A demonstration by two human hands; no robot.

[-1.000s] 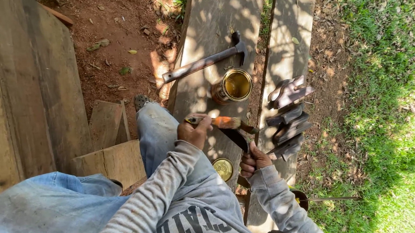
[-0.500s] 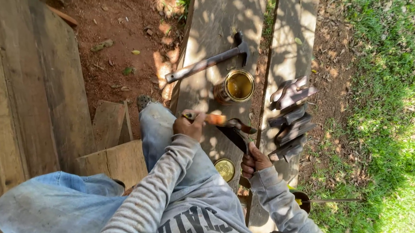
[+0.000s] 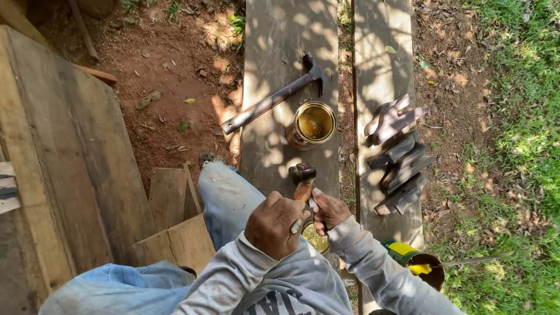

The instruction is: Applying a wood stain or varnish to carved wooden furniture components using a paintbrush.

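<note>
Both hands have drawn in closer to the body since a moment ago, and the brush that lay pointing sideways now stands nearly upright between them, while the hammer and the tin have kept their places on the plank. Largest in sight is the stack of old wooden boards on the one side, and next the two long grey planks laid side by side over red dirt, with grass beyond them. The person sits in pale jeans and a grey sweatshirt, one knee up against the near plank. A long hammer lies slantwise across that plank, and just below its head stands an open tin with yellowish liquid inside. On the far plank lies a row of dark wooden pieces, overlapping one another. Down by the person's elbow sits a dark pot with a yellow-handled tool across it. The left hand is clenched round the lower handle of the brush, whose dark head points towards the tin. The right hand grips the same handle from the other side, touching the left. Beneath them shows a small round lid
</note>
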